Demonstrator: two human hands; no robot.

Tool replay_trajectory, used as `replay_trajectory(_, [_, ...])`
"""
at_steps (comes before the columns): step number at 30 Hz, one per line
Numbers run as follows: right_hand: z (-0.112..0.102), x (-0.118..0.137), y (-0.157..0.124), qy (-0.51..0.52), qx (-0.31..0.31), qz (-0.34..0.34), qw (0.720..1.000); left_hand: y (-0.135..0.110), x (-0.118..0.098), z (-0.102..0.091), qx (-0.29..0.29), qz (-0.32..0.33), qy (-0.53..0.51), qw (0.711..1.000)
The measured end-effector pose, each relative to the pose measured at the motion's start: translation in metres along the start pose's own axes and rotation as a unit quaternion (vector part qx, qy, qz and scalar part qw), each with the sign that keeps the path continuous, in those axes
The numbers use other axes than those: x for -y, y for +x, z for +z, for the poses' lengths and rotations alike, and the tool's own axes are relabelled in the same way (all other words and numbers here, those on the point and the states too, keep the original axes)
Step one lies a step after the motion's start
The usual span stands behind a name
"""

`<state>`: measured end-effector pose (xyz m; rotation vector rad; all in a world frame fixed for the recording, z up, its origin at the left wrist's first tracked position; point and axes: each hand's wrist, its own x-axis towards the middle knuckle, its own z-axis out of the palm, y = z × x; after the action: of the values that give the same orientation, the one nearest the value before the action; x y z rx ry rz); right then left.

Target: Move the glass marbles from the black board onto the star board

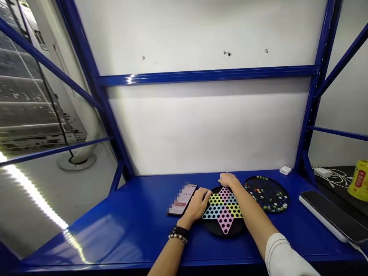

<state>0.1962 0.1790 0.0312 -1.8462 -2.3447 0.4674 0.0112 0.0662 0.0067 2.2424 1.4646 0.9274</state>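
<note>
A Chinese checkers board [225,222], a round black base with a pink, yellow and blue star full of holes, lies on the blue shelf. At its upper left edge rests my left hand [197,205], fingers stretched forward and thumb apart. My right hand [228,179] is at the board's far rim, beyond the top pink point, with its fingers bent together. Whatever those fingertips hold, if anything, is hidden. My right forearm covers the board's right side. Right of it sits a round black tray [266,195] with scattered small coloured marbles.
Left of the board lies a phone [182,200] with a lit screen. A small white case [285,170] sits at the back right. On the right are a dark-screened device [335,214] with a cable, a white adapter [323,172] and a yellow can [359,180]. Blue posts [309,115] frame the shelf.
</note>
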Motion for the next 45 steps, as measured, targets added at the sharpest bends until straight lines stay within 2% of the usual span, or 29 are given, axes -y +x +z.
replay_trajectory(3, [-0.005,-0.016,-0.012,0.000,-0.014,-0.014,1.000,0.002,0.002,0.001,0.003,-0.001,0.000,1.000])
replay_trajectory(8, [-0.015,-0.047,-0.049,-0.004,-0.043,-0.065,0.997,0.004,0.003,0.002,-0.001,0.000,-0.008,1.000])
replay_trajectory(12, [-0.011,-0.047,-0.067,-0.010,-0.054,-0.088,0.995,0.003,0.002,0.001,-0.008,0.000,-0.007,1.000])
replay_trajectory(17, [0.001,-0.029,-0.065,0.002,-0.087,-0.099,0.991,0.003,0.003,0.001,-0.005,0.000,-0.006,1.000])
replay_trajectory(20, [0.004,-0.029,-0.064,0.019,-0.102,-0.099,0.990,0.003,0.005,0.001,0.001,0.003,-0.009,1.000])
replay_trajectory(23, [-0.004,-0.045,-0.067,0.057,-0.126,-0.091,0.986,0.004,0.005,0.001,0.005,0.003,-0.014,1.000])
replay_trajectory(28, [-0.027,-0.098,-0.075,0.106,-0.173,-0.019,0.979,0.004,0.004,0.000,0.002,-0.008,-0.015,1.000])
replay_trajectory(31, [-0.027,-0.121,-0.078,0.127,-0.149,-0.002,0.981,0.004,0.005,0.001,0.001,-0.011,-0.016,1.000])
replay_trajectory(36, [-0.011,-0.125,-0.072,0.144,-0.097,-0.024,0.985,0.004,0.006,0.001,0.002,-0.008,-0.018,1.000])
replay_trajectory(40, [-0.004,-0.124,-0.067,0.142,-0.101,-0.009,0.985,0.004,0.005,0.000,-0.002,-0.011,-0.019,1.000])
replay_trajectory(45, [-0.007,-0.136,-0.067,0.155,-0.132,0.012,0.979,0.004,0.006,0.001,-0.003,-0.010,-0.019,1.000])
